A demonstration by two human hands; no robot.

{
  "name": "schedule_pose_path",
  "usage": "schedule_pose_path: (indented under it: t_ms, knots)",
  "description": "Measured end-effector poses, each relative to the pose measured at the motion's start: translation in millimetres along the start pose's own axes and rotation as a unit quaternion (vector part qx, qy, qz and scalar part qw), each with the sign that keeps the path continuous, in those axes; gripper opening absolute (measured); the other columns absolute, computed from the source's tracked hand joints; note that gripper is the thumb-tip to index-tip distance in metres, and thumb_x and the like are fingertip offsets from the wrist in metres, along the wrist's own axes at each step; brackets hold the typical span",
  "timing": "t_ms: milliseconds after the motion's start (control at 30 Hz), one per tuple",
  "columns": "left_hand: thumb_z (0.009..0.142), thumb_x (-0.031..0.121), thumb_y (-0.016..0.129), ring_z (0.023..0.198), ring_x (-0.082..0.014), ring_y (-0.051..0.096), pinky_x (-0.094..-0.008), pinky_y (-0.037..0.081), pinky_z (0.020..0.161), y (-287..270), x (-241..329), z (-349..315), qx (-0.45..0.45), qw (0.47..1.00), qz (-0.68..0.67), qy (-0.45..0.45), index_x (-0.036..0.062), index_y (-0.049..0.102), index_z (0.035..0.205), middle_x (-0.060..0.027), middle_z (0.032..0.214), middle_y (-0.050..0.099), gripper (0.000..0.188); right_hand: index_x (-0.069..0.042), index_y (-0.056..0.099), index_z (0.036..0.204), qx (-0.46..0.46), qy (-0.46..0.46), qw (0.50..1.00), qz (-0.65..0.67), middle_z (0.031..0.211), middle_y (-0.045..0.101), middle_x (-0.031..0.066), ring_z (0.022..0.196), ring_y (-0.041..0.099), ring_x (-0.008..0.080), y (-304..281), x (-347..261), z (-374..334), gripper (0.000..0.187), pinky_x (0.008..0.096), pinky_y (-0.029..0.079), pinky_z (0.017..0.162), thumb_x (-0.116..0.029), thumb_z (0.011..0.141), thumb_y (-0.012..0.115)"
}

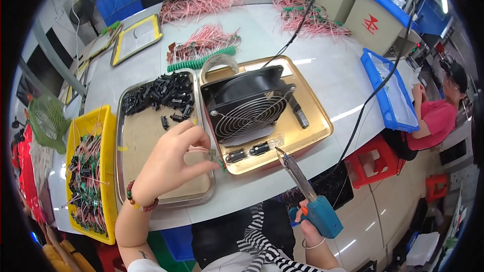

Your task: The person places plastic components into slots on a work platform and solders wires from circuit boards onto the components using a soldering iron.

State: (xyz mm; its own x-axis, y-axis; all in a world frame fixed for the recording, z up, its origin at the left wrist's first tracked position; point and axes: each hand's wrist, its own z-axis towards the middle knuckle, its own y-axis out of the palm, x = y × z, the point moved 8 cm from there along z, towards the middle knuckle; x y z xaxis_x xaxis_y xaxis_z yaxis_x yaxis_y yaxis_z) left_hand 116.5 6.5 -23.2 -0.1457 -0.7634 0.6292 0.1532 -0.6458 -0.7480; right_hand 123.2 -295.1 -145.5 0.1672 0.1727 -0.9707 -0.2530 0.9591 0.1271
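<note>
My right hand (313, 229) grips a teal soldering gun (322, 215) with an orange trigger. Its metal tip points up and left, near the front edge of a gold tray (322, 132). Over the front right of a steel tray (169, 202), my left hand (176, 158) is curled, with pale pink wires (198, 149) between its fingers; the small piece at their end is partly hidden. Two small black parts, one of them a black housing (260, 148), lie at the gold tray's front edge beside the left fingertips. Behind them stands a black fan (247, 106) with a wire guard.
Black housings (164, 93) heap at the steel tray's back. A yellow basket (109, 171) of wired parts stands left. Pink wire bundles (201, 45) lie farther back. A black cable (360, 116) hangs across the right side. A person (438, 116) sits by a blue tray (375, 88).
</note>
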Motion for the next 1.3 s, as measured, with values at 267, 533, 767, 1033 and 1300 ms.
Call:
schedule_pose_path:
  t_ms: [267, 533, 767, 1033, 1300]
  knots:
    - [0.070, 0.020, 0.074, 0.065, -0.0287, 0.054, -0.0358, 0.043, 0.058, 3.5, 36.1, -11.7, -0.047, 0.996, -0.018, 0.080, 0.0017, 0.062, 0.079, -0.0118, 0.070, 0.053, 0.024, 0.003, 0.048, 0.110, 0.020, 0.032, 0.993, 0.111, 0.099, 0.051, 0.0123, 0.060, 0.052, 0.0153, -15.2, 23.3, -10.8, 0.058, 0.0254, 0.041, 0.054, -0.031, 0.068, 0.068]
    - [0.077, 0.008, 0.065, 0.059, -0.0215, 0.050, -0.0302, 0.040, 0.054, -41.8, 44.6, -42.4, 0.115, 0.992, 0.027, -0.032, 0.0012, 0.058, 0.082, -0.0092, 0.068, 0.049, 0.011, 0.004, 0.046, 0.109, 0.009, -0.042, 0.996, 0.073, 0.102, 0.048, 0.0133, 0.059, 0.049, 0.0148, -14.3, 2.7, 0.5, 0.050, 0.0241, 0.038, 0.054, -0.025, 0.072, 0.063]
    - [0.090, 0.005, 0.046, 0.082, -0.0074, 0.048, -0.0180, 0.040, 0.069, -135.5, -31.2, -148.5, 0.215, 0.953, -0.028, -0.213, 0.0022, 0.045, 0.119, -0.0023, 0.102, 0.052, 0.029, 0.000, 0.063, 0.084, -0.104, -0.180, 0.962, -0.176, 0.079, 0.062, 0.0094, 0.071, 0.062, 0.0223, 22.0, -34.5, 16.9, 0.020, 0.0315, 0.050, 0.062, -0.011, 0.068, 0.067]
    - [0.089, 0.007, 0.050, 0.077, -0.0054, 0.049, -0.0162, 0.040, 0.067, -147.2, -54.9, -121.6, 0.120, 0.953, -0.107, -0.256, 0.0008, 0.048, 0.105, -0.0011, 0.093, 0.054, 0.017, 0.000, 0.060, 0.100, -0.122, -0.150, 0.976, -0.100, 0.097, 0.061, 0.0137, 0.086, 0.060, 0.0264, 14.3, -38.3, 15.6, 0.035, 0.0320, 0.048, 0.076, -0.010, 0.067, 0.067]
    - [0.087, 0.021, 0.055, 0.055, -0.0012, 0.045, -0.0172, 0.035, 0.048, -176.9, -93.0, -69.7, 0.079, 0.960, -0.062, -0.261, 0.0079, 0.053, 0.079, 0.0068, 0.064, 0.048, 0.015, 0.004, 0.046, 0.113, -0.026, -0.005, 0.999, 0.034, 0.100, 0.051, 0.0113, 0.066, 0.049, 0.0140, -8.8, 8.3, -4.1, 0.054, 0.0252, 0.038, 0.061, -0.029, 0.075, 0.063]
